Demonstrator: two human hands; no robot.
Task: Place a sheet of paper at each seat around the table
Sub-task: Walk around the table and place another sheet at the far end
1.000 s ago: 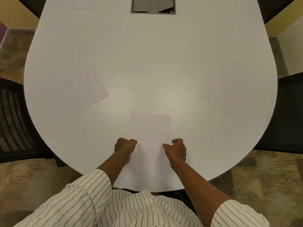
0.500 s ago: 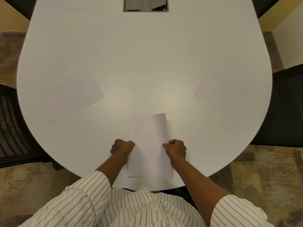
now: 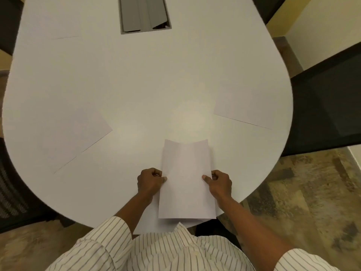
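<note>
Left hand (image 3: 149, 181) and right hand (image 3: 219, 182) pinching sheet of paper (image 3: 186, 182) at lower centre, white table (image 3: 146, 85), grey cable box (image 3: 145, 14) at top, contents unclear

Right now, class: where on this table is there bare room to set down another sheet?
Bare: the middle of the table, between the grey hatch, the left sheet and the right sheet. Crowded: the near edge, where the left hand and right hand pinch the held sheet.

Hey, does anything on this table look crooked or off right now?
Yes: the white paper sheet pinched between left hand and right hand is bowed, its far edge dipping mid-width, its near end overhanging the white oval table.
</note>
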